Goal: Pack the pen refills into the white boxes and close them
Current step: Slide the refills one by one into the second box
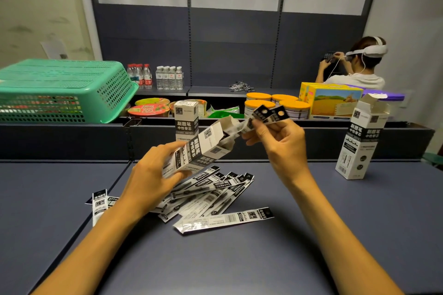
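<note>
Spanning the whole foreground: dark blue table (359,235), with a seam down its left part and wide bare surface on the near and right sides. Beyond its far edge, upturned green mesh basket (60,88) at left; water bottles (155,76), instant noodle bowls (148,109), orange-lidded tins (275,103) and a yellow picture carton (335,102) along the shelving behind. Seated at far right, a second person (359,67) with a white headset.

Standing upright near the right table edge, well apart from the hands: white box (359,141) with top flaps open, printed 刷题笔 中性替芯. Behind the hands, a closed box (186,117) with the same wording. Held above the table and tilted, open end up-right: third box (201,148), same print, gripped round its lower end by left hand (153,179), fingers and thumb curled on it.

Fanned loosely on the table just under that box: pile of refill packs (215,194), black-and-white sleeves with barcodes, text too small to read; a few more (100,201) by the left wrist.

Pinching a small bundle of packs (266,114) at their upper ends: right hand (280,136), lower ends entering the box mouth.
</note>
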{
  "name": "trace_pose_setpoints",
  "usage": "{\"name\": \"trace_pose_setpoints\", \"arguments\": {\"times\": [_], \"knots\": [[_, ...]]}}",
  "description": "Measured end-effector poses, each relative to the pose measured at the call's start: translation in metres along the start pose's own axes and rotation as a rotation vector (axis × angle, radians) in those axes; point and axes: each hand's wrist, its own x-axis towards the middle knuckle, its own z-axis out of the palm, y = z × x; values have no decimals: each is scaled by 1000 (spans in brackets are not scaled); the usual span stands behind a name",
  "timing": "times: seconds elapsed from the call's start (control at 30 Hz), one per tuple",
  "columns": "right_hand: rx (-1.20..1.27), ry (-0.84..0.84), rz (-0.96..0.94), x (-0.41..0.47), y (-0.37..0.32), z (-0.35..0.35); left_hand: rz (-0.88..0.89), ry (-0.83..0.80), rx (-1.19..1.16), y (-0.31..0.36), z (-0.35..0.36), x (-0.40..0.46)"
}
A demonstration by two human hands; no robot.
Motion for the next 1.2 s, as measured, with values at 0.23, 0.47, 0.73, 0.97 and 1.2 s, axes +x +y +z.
{"name": "trace_pose_setpoints", "arguments": {"times": [0.23, 0.47, 0.73, 0.97, 1.2], "knots": [[-135, -155, -1, -8, 7, 15, 27, -16, 17, 0, 1, -1], [-137, -155, -16, -5, 4, 8, 22, -4, -13, 0, 2, 0], [-200, -209, -163, -5, 11, 6, 20, -10, -10, -1, 1, -1], [-398, -260, -376, -5, 25, 10, 66, -20, -33, 3, 0, -1], [-332, -404, -141, -3, 19, 4, 66, -24, -43, 2, 1, -2]]}}
